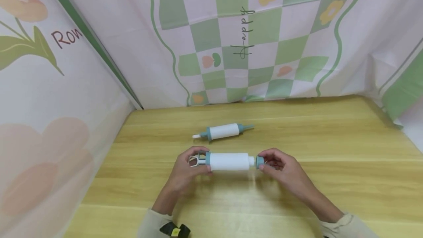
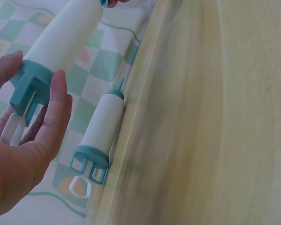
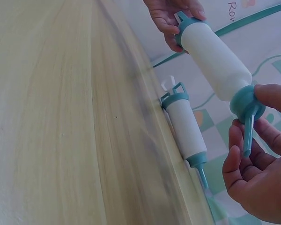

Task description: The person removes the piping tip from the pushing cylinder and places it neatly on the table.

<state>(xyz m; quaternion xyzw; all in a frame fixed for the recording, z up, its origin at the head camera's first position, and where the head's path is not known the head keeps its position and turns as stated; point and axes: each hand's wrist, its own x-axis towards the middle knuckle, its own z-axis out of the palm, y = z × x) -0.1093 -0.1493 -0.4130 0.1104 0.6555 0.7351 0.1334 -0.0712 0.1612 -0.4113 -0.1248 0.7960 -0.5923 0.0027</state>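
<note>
Before me a white syringe-style bottle [image 1: 229,161] lies level, its narrow neck pointing right. My left hand [image 1: 183,172] grips its teal collar [image 2: 35,77], thumb on one side and fingers on the other. A white pull handle [image 2: 13,129] sticks out of that collar toward the palm. At the neck end, my right hand [image 1: 285,166] pinches a teal nozzle cap [image 1: 260,162] between thumb and fingers. In the head view a slim gap shows between cap and neck. The cap's thin spout [image 3: 248,133] points toward the right palm.
Behind the hands, a second white-and-teal syringe-style bottle [image 1: 224,131] lies on the wooden table [image 1: 314,131], spout toward the right and capped. A patterned cloth [image 1: 205,36] hangs along the back edge, and another printed cloth [image 1: 66,94] stands at the left.
</note>
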